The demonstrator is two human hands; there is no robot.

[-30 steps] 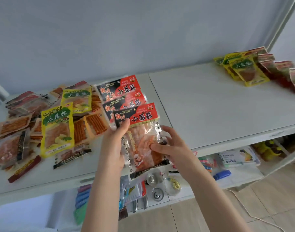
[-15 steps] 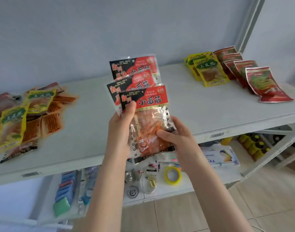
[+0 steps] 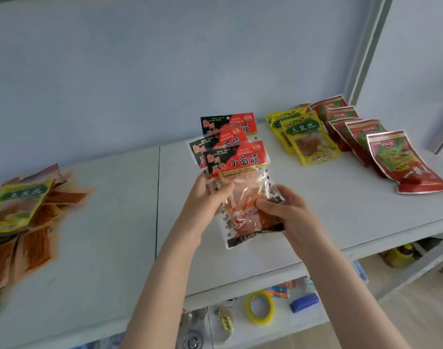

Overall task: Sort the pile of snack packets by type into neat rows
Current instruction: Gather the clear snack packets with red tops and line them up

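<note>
Both hands hold a fanned stack of three red-and-black snack packets (image 3: 238,159) above the white shelf top (image 3: 109,235). My left hand (image 3: 206,197) grips the stack's left edge, thumb across the clear front. My right hand (image 3: 285,210) pinches the lower right side. To the right lie sorted rows: yellow packets (image 3: 308,137) and, beyond them, red-and-green packets (image 3: 396,159), overlapping. The unsorted pile (image 3: 26,217), with a yellow packet and orange ones, sits at the far left.
A grey wall stands behind the shelf, with a metal upright (image 3: 366,51) at the right. Below the shelf's front edge a lower level holds a yellow tape roll (image 3: 259,308), a blue object (image 3: 304,302) and small hardware.
The view and both hands have shifted right with the three packets, away from the pile and closer to the sorted rows. The grip looks the same.
</note>
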